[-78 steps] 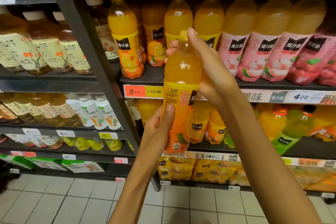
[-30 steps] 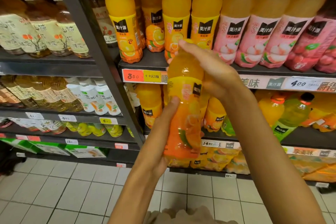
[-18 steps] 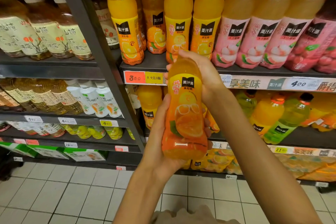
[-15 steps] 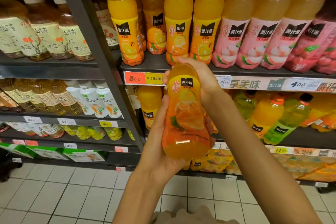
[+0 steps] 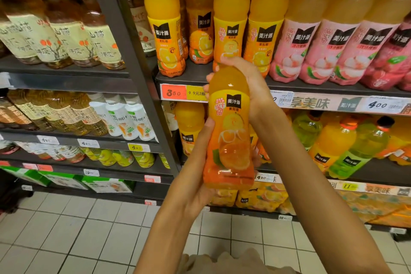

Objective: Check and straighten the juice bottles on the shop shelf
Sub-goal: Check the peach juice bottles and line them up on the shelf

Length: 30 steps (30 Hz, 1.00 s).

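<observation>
I look at a big dark shop shelf [image 5: 311,88] that fills the far side, with white floor tiles [image 5: 66,236] near me. On its upper board stands a row of orange juice bottles [image 5: 163,29], and to the right of them pink-labelled bottles [image 5: 307,46]. Their labels face out to the aisle, I think so that a customer can read them. On the left unit stand tea bottles [image 5: 66,35] with cream labels. On the board edge there is an orange price tag [image 5: 173,93].

The bottle in hand [image 5: 230,127] is off the shelf, in front of the board edge, about upright with its label turned toward me. I judge this is for checking the label before it goes back into the row.

My left hand [image 5: 195,184] holds the lower part of the bottle, thumb along the left side, to carry the weight. My right hand [image 5: 246,80] wraps the top and hides the cap; this grip is pinching the neck, probably to turn and steady it.
</observation>
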Motion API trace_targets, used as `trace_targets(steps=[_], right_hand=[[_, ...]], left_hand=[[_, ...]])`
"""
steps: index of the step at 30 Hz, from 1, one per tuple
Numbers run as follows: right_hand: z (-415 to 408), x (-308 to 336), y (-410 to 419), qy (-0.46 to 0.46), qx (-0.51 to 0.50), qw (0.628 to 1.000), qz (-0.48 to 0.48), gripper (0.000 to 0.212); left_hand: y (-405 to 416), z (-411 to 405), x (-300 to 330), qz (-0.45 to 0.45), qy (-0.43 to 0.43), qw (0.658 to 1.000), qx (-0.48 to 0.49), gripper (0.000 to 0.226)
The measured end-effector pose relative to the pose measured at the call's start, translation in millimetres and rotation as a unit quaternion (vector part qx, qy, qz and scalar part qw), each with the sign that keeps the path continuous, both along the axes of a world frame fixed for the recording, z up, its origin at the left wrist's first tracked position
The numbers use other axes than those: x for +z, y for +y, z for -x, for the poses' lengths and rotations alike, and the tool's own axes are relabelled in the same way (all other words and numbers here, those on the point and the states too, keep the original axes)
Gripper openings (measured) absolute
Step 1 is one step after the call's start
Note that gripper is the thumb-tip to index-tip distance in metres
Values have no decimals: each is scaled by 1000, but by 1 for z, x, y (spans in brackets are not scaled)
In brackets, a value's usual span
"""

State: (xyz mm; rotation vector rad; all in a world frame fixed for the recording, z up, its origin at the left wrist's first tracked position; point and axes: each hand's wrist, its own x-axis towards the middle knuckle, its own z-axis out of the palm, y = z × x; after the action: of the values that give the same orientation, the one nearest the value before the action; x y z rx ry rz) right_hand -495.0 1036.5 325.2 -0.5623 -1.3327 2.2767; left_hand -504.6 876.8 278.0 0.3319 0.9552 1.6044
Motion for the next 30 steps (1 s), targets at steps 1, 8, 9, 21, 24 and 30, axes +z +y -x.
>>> trace_targets(steps=[1, 8, 9, 21, 24, 30], right_hand=[[0, 4, 0, 8, -2, 1000, -4, 16], [-3, 16, -12, 64, -16, 991, -120, 13], [-4, 18, -13, 58, -12, 987, -148, 11], [-16, 3, -31, 178, 7, 904, -389, 16], [-22, 3, -32, 209, 43, 862, -460, 27], [-33, 9, -21, 229, 100, 847, -469, 17]], left_hand=[[-1, 2, 0, 25, 60, 998, 18, 72], [-2, 12, -7, 59, 347, 934, 66, 78], [-1, 12, -8, 46, 349, 933, 79, 65], [23, 30, -37, 60, 480, 852, 199, 52], [28, 37, -40, 39, 498, 843, 200, 46], [26, 47, -35, -16, 504, 853, 138, 50]])
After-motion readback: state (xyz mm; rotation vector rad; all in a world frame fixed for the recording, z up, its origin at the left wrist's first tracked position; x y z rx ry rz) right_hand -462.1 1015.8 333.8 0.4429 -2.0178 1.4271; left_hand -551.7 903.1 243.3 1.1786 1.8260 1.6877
